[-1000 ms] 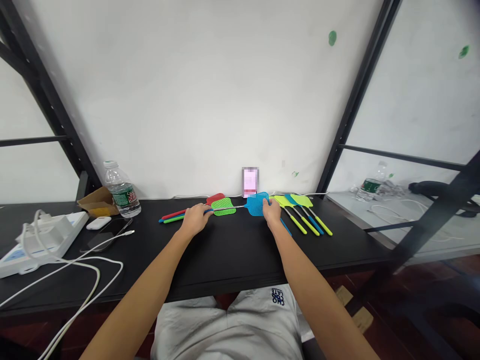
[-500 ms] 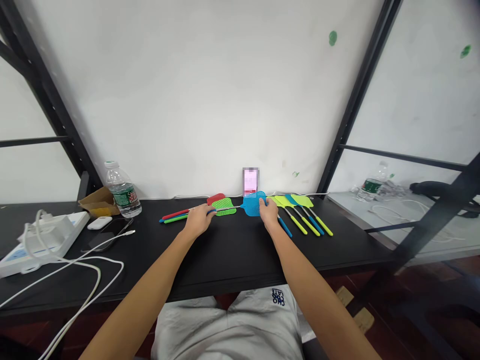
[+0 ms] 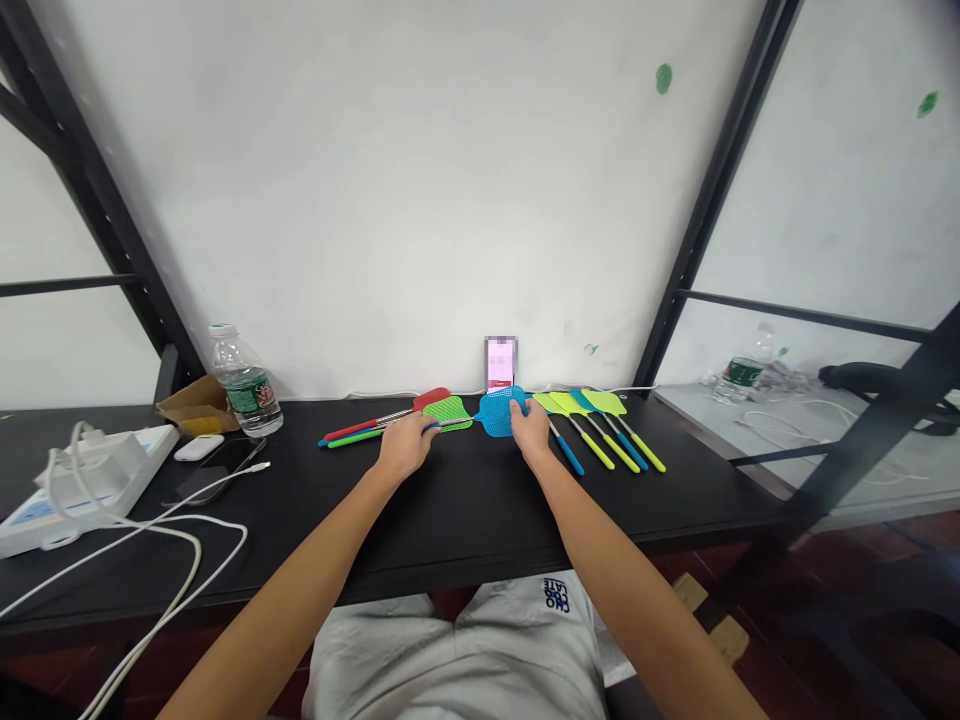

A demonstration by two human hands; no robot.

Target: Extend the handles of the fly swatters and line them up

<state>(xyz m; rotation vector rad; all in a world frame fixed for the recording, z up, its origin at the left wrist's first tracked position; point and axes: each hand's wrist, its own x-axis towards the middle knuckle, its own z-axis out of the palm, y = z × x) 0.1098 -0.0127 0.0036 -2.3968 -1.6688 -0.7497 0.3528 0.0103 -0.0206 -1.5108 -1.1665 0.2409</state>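
Between my hands is a blue fly swatter (image 3: 497, 413) with a perforated paddle and a thin metal shaft. My left hand (image 3: 406, 444) is closed around its handle end. My right hand (image 3: 529, 428) pinches the right edge of the paddle, thumb on the front. Left of the blue paddle, a green fly swatter (image 3: 450, 410) lies on the black table (image 3: 465, 510), and a red fly swatter (image 3: 430, 398) lies just behind it. Their handles fan out to the left. On the right, several yellow-green and blue fly swatters (image 3: 604, 402) lie side by side, handles pointing toward me.
A phone (image 3: 501, 362) with a lit screen leans on the wall behind the paddle. At left stand a water bottle (image 3: 251, 390), an open cardboard box (image 3: 198, 406), a dark phone (image 3: 217, 468), a white case (image 3: 199, 447) and a power strip (image 3: 97, 490) with loose white cables.
The blue fly swatter's paddle has shifted slightly left and down, with my right hand. My left hand has moved slightly right, and the swatter's visible shaft looks shorter.
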